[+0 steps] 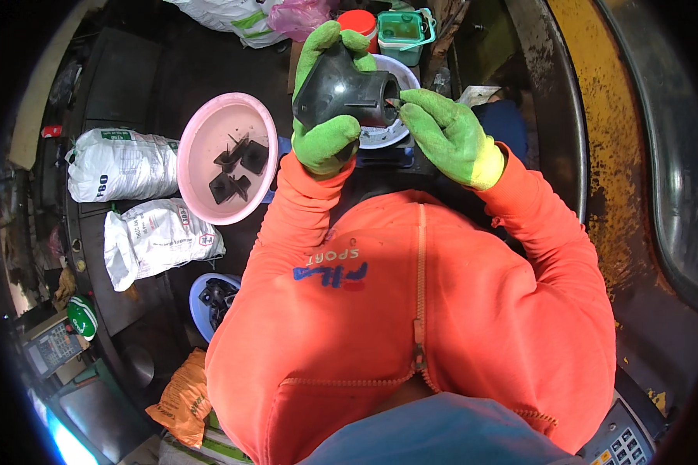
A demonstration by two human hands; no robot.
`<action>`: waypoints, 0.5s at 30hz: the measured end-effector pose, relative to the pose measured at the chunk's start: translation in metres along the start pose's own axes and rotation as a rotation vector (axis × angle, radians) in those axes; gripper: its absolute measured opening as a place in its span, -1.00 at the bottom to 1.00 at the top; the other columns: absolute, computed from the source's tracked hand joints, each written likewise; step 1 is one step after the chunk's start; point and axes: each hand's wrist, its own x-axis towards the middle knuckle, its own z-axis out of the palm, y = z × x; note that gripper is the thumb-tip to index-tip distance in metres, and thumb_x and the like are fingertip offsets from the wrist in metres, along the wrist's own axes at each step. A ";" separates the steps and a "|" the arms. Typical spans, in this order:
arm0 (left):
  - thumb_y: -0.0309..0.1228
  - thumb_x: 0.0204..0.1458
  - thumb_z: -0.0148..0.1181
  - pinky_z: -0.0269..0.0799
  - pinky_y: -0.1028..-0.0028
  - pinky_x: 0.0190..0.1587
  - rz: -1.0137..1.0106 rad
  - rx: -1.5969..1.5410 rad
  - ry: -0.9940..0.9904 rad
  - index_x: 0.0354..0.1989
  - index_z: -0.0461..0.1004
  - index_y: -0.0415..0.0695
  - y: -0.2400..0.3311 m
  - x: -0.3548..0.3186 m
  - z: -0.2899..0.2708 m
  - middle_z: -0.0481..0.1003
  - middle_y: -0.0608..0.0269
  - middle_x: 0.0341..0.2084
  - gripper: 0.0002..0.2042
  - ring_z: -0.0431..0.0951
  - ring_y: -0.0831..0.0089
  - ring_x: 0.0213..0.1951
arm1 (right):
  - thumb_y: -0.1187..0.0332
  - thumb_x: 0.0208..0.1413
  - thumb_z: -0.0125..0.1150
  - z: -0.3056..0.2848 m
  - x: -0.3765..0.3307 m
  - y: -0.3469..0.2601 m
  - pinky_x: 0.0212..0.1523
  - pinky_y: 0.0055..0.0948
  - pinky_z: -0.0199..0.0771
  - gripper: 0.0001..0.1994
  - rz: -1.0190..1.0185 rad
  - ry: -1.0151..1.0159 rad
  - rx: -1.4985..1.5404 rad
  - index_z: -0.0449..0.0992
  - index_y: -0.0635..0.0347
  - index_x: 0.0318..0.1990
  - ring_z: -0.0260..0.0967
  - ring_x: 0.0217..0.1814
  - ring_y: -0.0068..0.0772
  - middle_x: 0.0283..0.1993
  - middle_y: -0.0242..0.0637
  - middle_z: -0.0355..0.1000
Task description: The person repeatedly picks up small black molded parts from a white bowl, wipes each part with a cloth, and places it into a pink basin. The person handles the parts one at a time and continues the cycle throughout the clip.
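A black plastic piece, shaped like a pipe fitting with a round open end, is held up in front of me. My left hand, in a green glove, is closed around its left side with the thumb below and fingers above. My gloved right hand is at the round opening, its thumb and forefinger pinched together. A small thin thing shows at those fingertips against the rim; its kind is not clear. Beneath the fitting is a pale blue-white basin, partly hidden by it.
A pink basin with several black plastic scraps stands to the left. White sacks lie beyond it. A blue basin of black pieces is nearer. A red-lidded tub and green container stand ahead; a rusty yellow machine frame is right.
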 end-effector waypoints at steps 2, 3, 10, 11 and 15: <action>-0.37 -0.22 0.43 0.35 0.40 0.14 0.048 0.087 -0.011 0.36 0.06 -0.23 -0.001 -0.001 -0.001 0.26 0.08 0.16 -0.09 0.33 0.35 0.11 | 0.36 0.30 0.04 0.002 0.000 0.002 -0.27 -0.59 0.37 -0.70 -0.045 -0.006 0.055 0.43 0.35 0.09 0.32 -0.29 -0.63 -0.26 -0.39 0.45; -0.33 -0.22 0.44 0.35 0.39 0.13 0.059 0.148 -0.007 0.35 0.07 -0.23 -0.001 -0.001 -0.002 0.26 0.09 0.16 -0.09 0.34 0.34 0.09 | 0.35 0.31 0.05 0.003 -0.001 0.003 -0.31 -0.62 0.35 -0.69 -0.058 0.002 0.012 0.42 0.36 0.10 0.29 -0.33 -0.71 -0.29 -0.44 0.44; -0.26 -0.15 0.44 0.49 0.29 -0.08 0.141 0.540 -0.163 0.33 0.10 -0.01 0.002 0.002 -0.016 0.21 0.07 0.16 -0.17 0.35 0.30 0.03 | 0.30 0.32 0.02 0.004 -0.006 -0.006 -0.30 -0.61 0.33 -0.74 0.365 -0.036 0.301 0.47 0.27 0.01 0.26 -0.31 -0.71 -0.30 -0.46 0.39; -0.25 -0.14 0.45 0.48 0.29 -0.08 0.174 0.598 -0.179 0.33 0.09 0.00 0.002 0.003 -0.018 0.21 0.07 0.16 -0.16 0.35 0.31 0.02 | 0.31 0.31 0.02 0.003 -0.006 -0.008 -0.26 -0.59 0.34 -0.77 0.456 -0.039 0.331 0.48 0.24 -0.03 0.26 -0.27 -0.69 -0.29 -0.44 0.37; -0.21 -0.19 0.37 0.34 0.30 -0.03 0.412 0.852 -0.223 0.29 0.14 -0.15 -0.005 0.005 -0.024 0.25 -0.04 0.09 -0.18 0.36 0.28 -0.12 | 0.22 0.33 -0.02 0.000 -0.008 -0.017 -0.51 -0.63 0.19 -0.75 0.550 -0.049 0.637 0.49 0.20 -0.10 0.15 -0.51 -0.71 -0.44 -0.49 0.29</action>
